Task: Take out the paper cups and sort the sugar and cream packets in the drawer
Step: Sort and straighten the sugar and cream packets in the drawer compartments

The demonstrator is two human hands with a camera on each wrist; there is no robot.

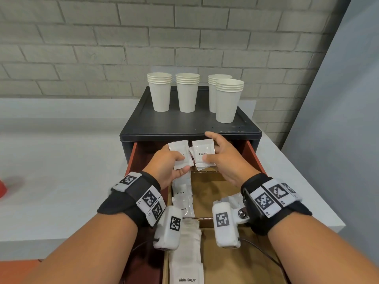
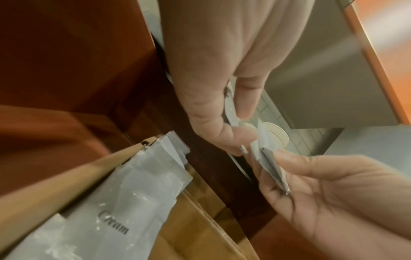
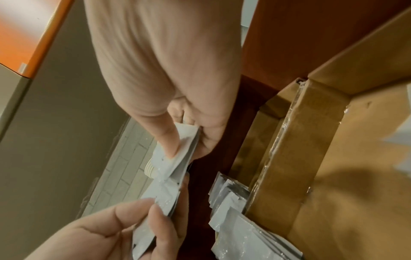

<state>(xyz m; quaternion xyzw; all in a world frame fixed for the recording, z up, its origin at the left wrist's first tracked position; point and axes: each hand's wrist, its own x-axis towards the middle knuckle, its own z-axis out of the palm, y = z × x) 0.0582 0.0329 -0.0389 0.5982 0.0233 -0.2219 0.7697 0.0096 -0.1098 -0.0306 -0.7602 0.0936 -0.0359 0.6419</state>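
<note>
Behind the white desk [image 1: 61,160], four stacks of paper cups [image 1: 160,92] are placed on the black cabinet [image 1: 184,124]. Above the open drawer [image 1: 253,154], cream packets [image 1: 202,155] are pinched by the right hand [image 1: 227,158], and one packet [image 1: 180,153] is grasped by the left hand [image 1: 164,167].

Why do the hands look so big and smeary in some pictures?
Both wrist views sit very close, so the left hand and right hand loom huge and motion-blurred; the head view is sharper, and its wide lens bends the brick wall.
</note>
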